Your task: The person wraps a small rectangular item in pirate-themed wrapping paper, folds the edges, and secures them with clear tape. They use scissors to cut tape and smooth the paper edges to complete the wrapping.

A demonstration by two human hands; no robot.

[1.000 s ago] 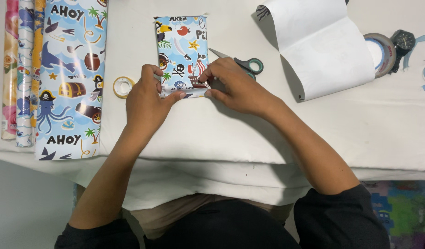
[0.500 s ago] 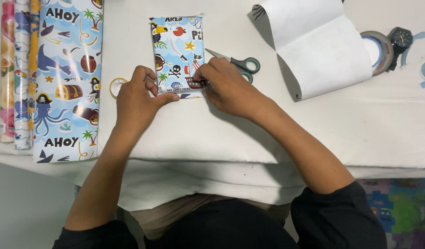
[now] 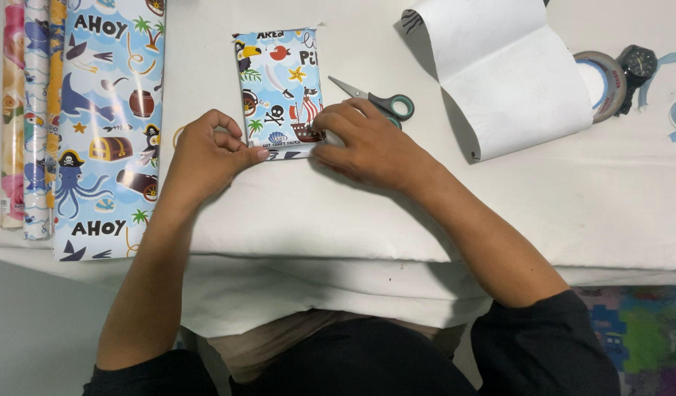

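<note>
Head view, biggest first. White-covered table [image 3: 367, 213] carries everything. Far left: flat sheet of pirate-print wrapping paper [image 3: 107, 125] with more rolls [image 3: 26, 117] beside it, well apart from my work. Upper right: curled white paper sheet [image 3: 506, 73], underside up, then a wide tape roll [image 3: 605, 84] and a black watch [image 3: 638, 62] near the right edge.

Work piece: the wrapped box [image 3: 279, 88], same pirate print, lies flat at top centre, long axis running away from me. Both my hands are on its near end.

Right hand [image 3: 367, 143]: grip half closed, fingertips pressed down on the near right corner of the box, pinning the end flap area. Not lifting it, just holding it flat to the table.

Left hand [image 3: 202, 158]: grip loosely curled, thumb and forefinger tips touching the near left corner at the paper edge. Whether it pinches a bit of tape there I cannot tell, too small.

Scissors [image 3: 374, 99] lie just beside the right hand, handles toward the white sheet. Small tape ring [image 3: 178, 136] is mostly hidden under the left hand.

My read on doing this step well:
- keep right-hand pressure steady so the fold does not spring open
- run the left fingertips along the near edge to crease it sharp, corner first
- keep the box square to the table, no twisting
- mind the scissor blades close to the right knuckles
</note>
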